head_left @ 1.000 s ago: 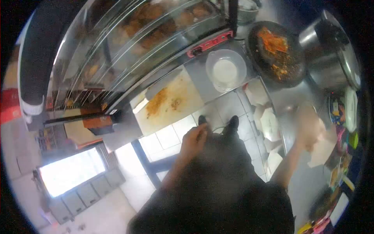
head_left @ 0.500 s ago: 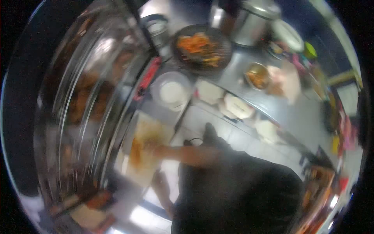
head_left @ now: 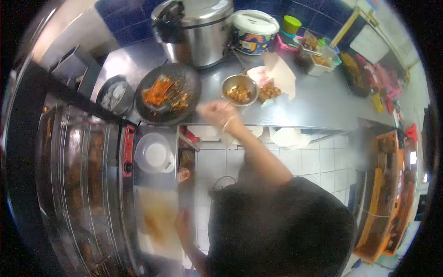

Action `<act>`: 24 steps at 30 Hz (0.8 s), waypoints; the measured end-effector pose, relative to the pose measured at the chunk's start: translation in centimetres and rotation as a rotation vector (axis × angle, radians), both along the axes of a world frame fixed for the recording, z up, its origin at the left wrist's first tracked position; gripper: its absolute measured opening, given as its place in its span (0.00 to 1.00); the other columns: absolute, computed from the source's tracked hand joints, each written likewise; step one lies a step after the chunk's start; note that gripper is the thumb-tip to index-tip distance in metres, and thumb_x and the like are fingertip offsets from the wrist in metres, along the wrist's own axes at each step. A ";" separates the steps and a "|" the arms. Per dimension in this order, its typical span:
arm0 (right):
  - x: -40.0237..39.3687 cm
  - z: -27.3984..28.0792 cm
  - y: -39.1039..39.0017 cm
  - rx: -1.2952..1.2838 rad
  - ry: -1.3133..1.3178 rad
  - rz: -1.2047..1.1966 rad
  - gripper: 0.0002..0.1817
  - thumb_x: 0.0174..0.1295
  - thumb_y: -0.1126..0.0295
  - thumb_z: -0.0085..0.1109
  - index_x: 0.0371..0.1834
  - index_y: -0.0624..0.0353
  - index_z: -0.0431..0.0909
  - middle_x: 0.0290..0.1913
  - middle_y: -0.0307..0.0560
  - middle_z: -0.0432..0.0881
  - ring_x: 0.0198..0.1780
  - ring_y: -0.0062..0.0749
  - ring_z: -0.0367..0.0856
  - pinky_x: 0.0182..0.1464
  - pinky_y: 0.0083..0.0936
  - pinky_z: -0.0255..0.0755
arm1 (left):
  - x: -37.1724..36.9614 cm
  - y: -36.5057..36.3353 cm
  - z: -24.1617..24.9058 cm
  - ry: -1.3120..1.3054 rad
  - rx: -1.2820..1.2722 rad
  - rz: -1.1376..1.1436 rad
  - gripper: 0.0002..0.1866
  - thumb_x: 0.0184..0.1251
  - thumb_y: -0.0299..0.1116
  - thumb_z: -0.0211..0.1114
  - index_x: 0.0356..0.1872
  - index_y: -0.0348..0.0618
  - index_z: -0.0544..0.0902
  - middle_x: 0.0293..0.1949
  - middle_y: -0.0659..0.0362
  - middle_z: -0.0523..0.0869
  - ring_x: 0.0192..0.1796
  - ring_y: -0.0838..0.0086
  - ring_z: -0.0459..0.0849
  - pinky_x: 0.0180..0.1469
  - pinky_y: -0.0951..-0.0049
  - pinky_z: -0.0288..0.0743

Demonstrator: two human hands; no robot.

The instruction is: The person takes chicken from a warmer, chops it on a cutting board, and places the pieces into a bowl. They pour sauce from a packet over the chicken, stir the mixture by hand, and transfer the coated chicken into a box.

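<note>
My right hand (head_left: 219, 115) is over the front edge of the steel counter, between a dark wok (head_left: 184, 111) and a small metal pan (head_left: 240, 92). Something pale and see-through covers part of it near the wrist, and motion smears its fingers. Orange-red food and browned bits lie in the wok; brown chunks fill the pan. Lower left, my left hand (head_left: 184, 224) is beside the right edge of a pale cutting board (head_left: 161, 198) stained yellow-brown. Blur hides whether its fingers touch the board.
A clear plastic tub (head_left: 152, 154) stands beyond the board. Behind the wok and pan are a large steel pot (head_left: 203, 37) and a patterned container with a white lid (head_left: 254, 32). Brown chunks in paper (head_left: 270, 92) lie beside the pan. Glass-fronted shelving (head_left: 83, 180) lines the left.
My right hand has left the cutting board and swung up to the counter by the wok. My view has turned towards the counter. The left hand stays near the board.
</note>
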State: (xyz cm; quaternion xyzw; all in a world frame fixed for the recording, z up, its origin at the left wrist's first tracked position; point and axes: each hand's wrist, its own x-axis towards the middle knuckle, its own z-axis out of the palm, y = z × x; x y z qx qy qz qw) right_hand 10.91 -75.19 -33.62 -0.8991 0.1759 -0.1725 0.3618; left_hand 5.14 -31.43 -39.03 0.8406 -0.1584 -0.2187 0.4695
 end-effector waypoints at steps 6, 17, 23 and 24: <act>-4.7 -4.4 -15.5 0.049 0.024 -0.440 0.07 0.62 0.70 0.62 0.39 0.58 0.84 0.43 0.51 0.86 0.48 0.45 0.83 0.50 0.37 0.77 | -0.2 -20.3 8.5 -0.082 0.220 -0.222 0.15 0.73 0.31 0.59 0.56 0.36 0.82 0.50 0.52 0.85 0.56 0.68 0.81 0.61 0.70 0.72; -15.5 -4.6 -20.5 0.055 -0.201 -0.387 0.14 0.66 0.55 0.61 0.42 0.52 0.87 0.44 0.48 0.86 0.47 0.46 0.83 0.51 0.37 0.76 | 1.9 -41.1 -3.3 0.583 -0.088 0.079 0.20 0.73 0.44 0.61 0.60 0.46 0.76 0.36 0.58 0.82 0.36 0.70 0.83 0.32 0.70 0.78; -20.8 0.9 -24.0 0.810 -0.544 -0.357 0.14 0.65 0.60 0.65 0.49 0.55 0.85 0.42 0.44 0.88 0.41 0.31 0.85 0.46 0.30 0.78 | 7.0 -48.7 -5.4 0.357 -0.238 0.117 0.23 0.74 0.43 0.59 0.59 0.36 0.70 0.42 0.51 0.80 0.38 0.65 0.82 0.37 0.68 0.80; -23.8 1.6 -25.1 0.941 -0.717 -0.367 0.15 0.65 0.60 0.65 0.50 0.56 0.84 0.42 0.44 0.88 0.39 0.27 0.85 0.44 0.29 0.79 | 7.4 -49.3 -5.1 0.476 -0.307 0.155 0.24 0.72 0.42 0.61 0.59 0.36 0.70 0.44 0.49 0.80 0.39 0.62 0.82 0.38 0.67 0.80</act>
